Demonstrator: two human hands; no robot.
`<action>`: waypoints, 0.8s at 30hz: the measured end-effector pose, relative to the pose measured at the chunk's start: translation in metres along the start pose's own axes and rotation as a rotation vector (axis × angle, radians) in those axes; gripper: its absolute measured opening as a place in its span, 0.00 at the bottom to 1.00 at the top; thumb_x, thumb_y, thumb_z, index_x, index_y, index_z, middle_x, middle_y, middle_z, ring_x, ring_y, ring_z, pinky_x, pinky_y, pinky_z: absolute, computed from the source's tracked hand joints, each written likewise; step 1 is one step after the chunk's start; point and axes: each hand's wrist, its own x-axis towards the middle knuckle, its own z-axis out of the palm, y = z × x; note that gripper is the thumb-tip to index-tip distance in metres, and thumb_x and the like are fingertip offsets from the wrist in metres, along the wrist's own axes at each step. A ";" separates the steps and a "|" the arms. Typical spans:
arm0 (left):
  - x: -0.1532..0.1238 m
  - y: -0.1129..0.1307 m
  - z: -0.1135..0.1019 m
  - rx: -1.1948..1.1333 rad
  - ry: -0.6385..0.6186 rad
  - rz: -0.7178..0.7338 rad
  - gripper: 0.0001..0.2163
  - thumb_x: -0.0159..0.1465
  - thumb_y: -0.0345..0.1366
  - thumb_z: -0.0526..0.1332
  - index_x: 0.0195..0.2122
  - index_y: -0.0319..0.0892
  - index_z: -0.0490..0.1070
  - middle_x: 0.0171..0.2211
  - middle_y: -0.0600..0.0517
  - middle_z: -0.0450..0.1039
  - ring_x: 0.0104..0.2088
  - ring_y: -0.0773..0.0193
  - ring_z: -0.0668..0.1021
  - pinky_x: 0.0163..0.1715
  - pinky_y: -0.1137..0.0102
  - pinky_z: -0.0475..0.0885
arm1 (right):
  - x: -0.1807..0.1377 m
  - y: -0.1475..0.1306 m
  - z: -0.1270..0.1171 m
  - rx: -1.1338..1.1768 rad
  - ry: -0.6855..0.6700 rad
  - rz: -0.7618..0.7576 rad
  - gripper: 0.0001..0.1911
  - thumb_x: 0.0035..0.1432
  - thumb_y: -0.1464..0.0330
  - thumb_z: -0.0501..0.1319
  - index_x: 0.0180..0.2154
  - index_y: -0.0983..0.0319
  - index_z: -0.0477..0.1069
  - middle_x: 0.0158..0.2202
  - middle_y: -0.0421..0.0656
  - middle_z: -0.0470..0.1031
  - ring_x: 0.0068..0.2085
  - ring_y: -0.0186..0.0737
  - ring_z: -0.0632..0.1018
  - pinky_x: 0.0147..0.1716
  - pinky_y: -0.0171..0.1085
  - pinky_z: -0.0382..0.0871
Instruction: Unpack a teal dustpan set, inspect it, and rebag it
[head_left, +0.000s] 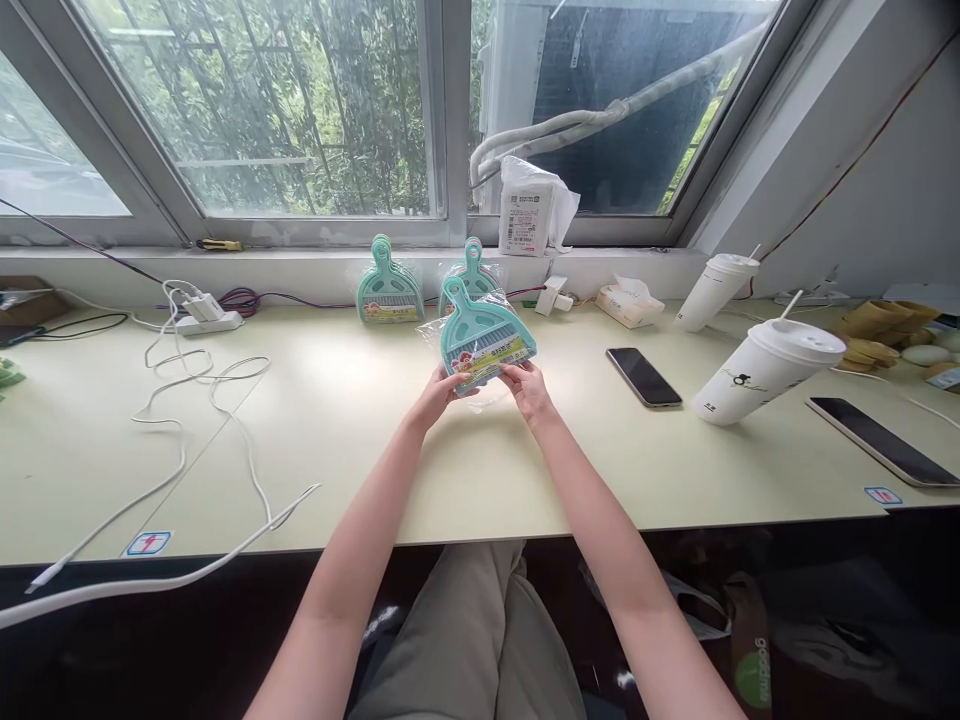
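Grey-trousered knees (pixel 472 640) sit closest to the lens at six o'clock, under the desk edge, and both bare forearms rise from there toward the middle of the desk. At the centre the left hand (pixel 437 393) and the right hand (pixel 529 388) meet on a teal mini dustpan set (pixel 482 335) sealed in clear plastic wrap; each hand pinches a lower corner of the pack, fingers closed on the wrap, thumbs on top, holding it tilted just above the pale green desk (pixel 360 440) with its handle loop pointing to twelve o'clock. Just behind it, at twelve o'clock, two more wrapped dustpan sets (pixel 388 285) lean against the window ledge. From the held pack, a dark phone (pixel 643 377) lies at three o'clock, then a white lidded cup with a straw (pixel 765 370), with a second white cup (pixel 716 290) toward two o'clock and a tissue pack (pixel 628 303) near it. A tablet (pixel 881 440) lies farther out at four o'clock. At nine to ten o'clock a white charger block (pixel 206 312) trails a looping white cable (pixel 180 430) down to the near edge. A white labelled bag (pixel 529 210) stands on the sill before the window (pixel 300 110), beyond which are green leaves. Print on the dustpan label is too small to read, the tan items at the far right edge are cut off, and what lies in the dark space under the desk is hard to make out.
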 end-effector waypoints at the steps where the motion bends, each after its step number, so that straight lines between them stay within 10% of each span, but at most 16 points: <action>1: 0.000 0.000 0.000 0.002 -0.009 0.001 0.23 0.56 0.39 0.64 0.52 0.42 0.64 0.52 0.44 0.70 0.43 0.52 0.79 0.49 0.51 0.71 | 0.000 -0.001 0.000 -0.003 -0.001 0.001 0.14 0.42 0.78 0.66 0.34 0.61 0.72 0.36 0.39 0.79 0.42 0.39 0.80 0.48 0.40 0.76; 24: 0.006 -0.005 -0.007 -0.041 0.040 -0.025 0.25 0.55 0.36 0.63 0.53 0.41 0.60 0.52 0.43 0.70 0.40 0.54 0.80 0.43 0.58 0.75 | 0.003 -0.014 -0.011 -0.204 -0.076 0.116 0.13 0.46 0.73 0.67 0.37 0.63 0.72 0.38 0.42 0.79 0.41 0.39 0.80 0.47 0.39 0.75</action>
